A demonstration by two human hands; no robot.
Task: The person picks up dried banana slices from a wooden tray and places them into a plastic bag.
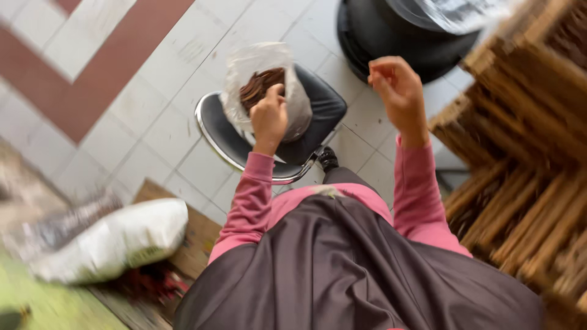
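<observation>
Dark apron point(354, 269), left hand point(269, 116) in plastic bag point(264, 61), wooden crates point(526, 153)

The left hand point(269, 116) covers part of the brown contents inside the clear plastic bag point(266, 85), and its fingertips are hidden in the bag's mouth, so its grip cannot be made out. The bag hides much of the black stool seat point(318, 116). The right hand point(396, 85) is motion-blurred; whether it holds anything is unclear. The stacked wooden crates point(526, 153) run off the right edge, the black bin point(397, 36) off the top. The white sack point(110, 241) on the floor is smeared by blur.
</observation>
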